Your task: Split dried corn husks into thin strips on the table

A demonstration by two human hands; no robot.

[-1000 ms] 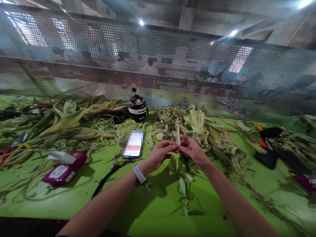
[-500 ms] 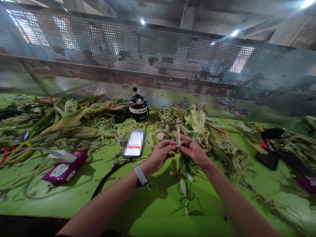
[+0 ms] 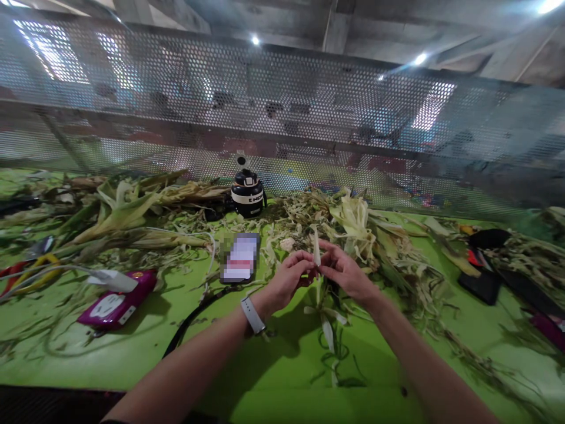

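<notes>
Both hands meet above the green table, pinching a pale strip of corn husk (image 3: 316,248) whose pointed tip stands up between them. My left hand (image 3: 293,277) is closed with thumb and forefinger on the strip's lower part. From the other side my right hand (image 3: 342,268) grips the same strip in a pinch; its other fingers are partly hidden. Below the hands hangs or lies a knotted husk piece (image 3: 325,327) with several pale ends; whether it joins the held strip I cannot tell. Thin green strands (image 3: 338,353) lie beneath it.
A phone (image 3: 241,257) lies left of my hands, with a black bottle (image 3: 248,194) behind it. Corn husks (image 3: 353,221) are heaped at the back. A purple power strip (image 3: 117,303) and yellow-handled scissors (image 3: 42,265) sit left. Perforated metal screen (image 3: 282,118) stands behind the table.
The held husk strip's tip has shifted slightly left and leans a little. My fingers have changed position slightly around it; the phone screen looks dimmer.
</notes>
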